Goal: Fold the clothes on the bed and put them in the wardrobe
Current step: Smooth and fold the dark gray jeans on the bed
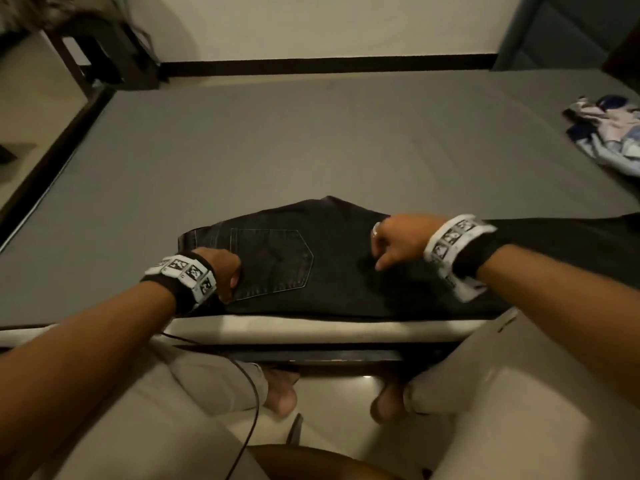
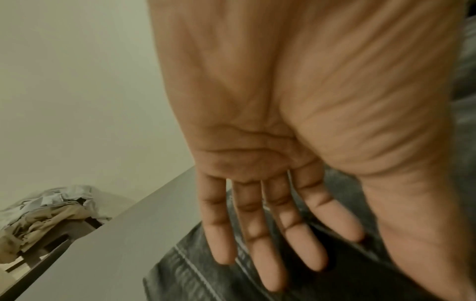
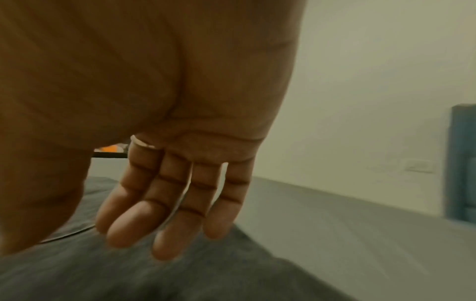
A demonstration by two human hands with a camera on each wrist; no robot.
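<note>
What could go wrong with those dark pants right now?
The dark jeans lie at the very near edge of the bed, so a push could slide them onto the floor. Neither the left hand nor the right hand grips them; both hang open, so a fold could come out crooked.

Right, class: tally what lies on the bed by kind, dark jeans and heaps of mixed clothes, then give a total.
Dark jeans: 1, spread along the near edge of the bed.
Heap of mixed clothes: 1, at the far right of the bed; its separate garments cannot be told apart.
Total: 2
</note>
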